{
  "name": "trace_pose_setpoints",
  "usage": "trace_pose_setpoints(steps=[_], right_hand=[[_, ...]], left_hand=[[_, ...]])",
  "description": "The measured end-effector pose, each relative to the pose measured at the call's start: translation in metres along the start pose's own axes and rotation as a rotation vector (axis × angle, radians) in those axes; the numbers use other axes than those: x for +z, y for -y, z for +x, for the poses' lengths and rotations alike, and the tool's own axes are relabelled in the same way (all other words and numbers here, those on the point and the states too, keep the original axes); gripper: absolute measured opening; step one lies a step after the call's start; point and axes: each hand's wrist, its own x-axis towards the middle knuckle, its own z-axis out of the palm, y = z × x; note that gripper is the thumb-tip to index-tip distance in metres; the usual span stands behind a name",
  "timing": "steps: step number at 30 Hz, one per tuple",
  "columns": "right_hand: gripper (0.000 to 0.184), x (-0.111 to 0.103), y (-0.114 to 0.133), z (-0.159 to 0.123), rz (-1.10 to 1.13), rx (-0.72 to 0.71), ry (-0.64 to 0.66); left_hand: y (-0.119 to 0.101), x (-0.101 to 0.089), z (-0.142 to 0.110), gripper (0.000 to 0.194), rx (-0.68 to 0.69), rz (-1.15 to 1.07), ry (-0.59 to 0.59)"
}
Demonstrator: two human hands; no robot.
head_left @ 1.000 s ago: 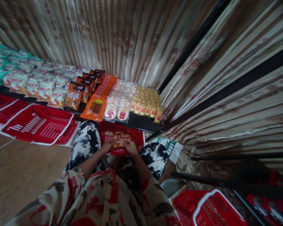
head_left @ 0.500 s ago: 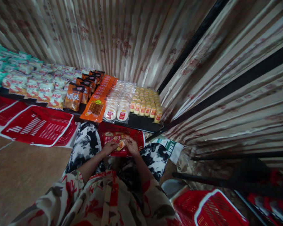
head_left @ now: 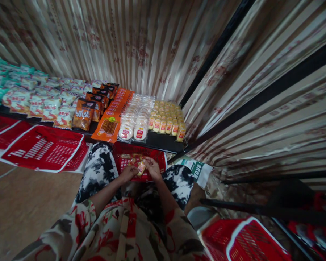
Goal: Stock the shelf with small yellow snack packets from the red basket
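Observation:
My left hand (head_left: 128, 173) and my right hand (head_left: 152, 168) meet over a red basket (head_left: 160, 161) that stands between my knees. Between their fingers they hold a small yellow snack packet (head_left: 141, 168), tilted, just above the basket. A few more small packets (head_left: 125, 156) lie inside the basket. Both hands are closed in a pinch on the packet. On the black shelf (head_left: 163, 142) just beyond the basket stand rows of like yellow packets (head_left: 167, 119).
The shelf also carries round white cakes (head_left: 133, 125), orange packs (head_left: 111, 119), dark orange bags (head_left: 83, 114) and white-red bags (head_left: 38, 103). Red baskets lie at the left (head_left: 43, 148) and at the lower right (head_left: 241, 239). A striped curtain (head_left: 141, 47) hangs behind. A green-white bag (head_left: 198, 170) lies on the floor.
Both hands have lifted the yellow packet a little out of the basket and turned it. The view has shifted slightly.

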Motion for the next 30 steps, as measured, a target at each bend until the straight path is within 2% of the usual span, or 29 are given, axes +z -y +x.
trace_pose_setpoints(steps=[5,12,22,26,30], right_hand=[[0.052,-0.002,0.005,-0.002,-0.01,0.01,0.009],[0.053,-0.001,0.006,-0.002,-0.024,0.007,0.009],[0.061,-0.002,0.005,-0.006,0.026,0.006,-0.022],[0.063,-0.006,0.006,-0.007,0.018,-0.017,-0.041],[0.057,-0.008,0.006,-0.01,0.008,-0.047,-0.059]], left_hand=[[-0.004,0.005,-0.003,0.035,0.022,-0.06,-0.011],[-0.008,0.008,-0.002,0.032,-0.018,-0.07,-0.042],[-0.031,0.016,-0.007,0.022,-0.037,-0.134,-0.081],[-0.033,0.019,-0.007,0.019,-0.023,-0.151,-0.085],[-0.03,0.019,-0.004,0.023,0.027,-0.139,-0.095]])
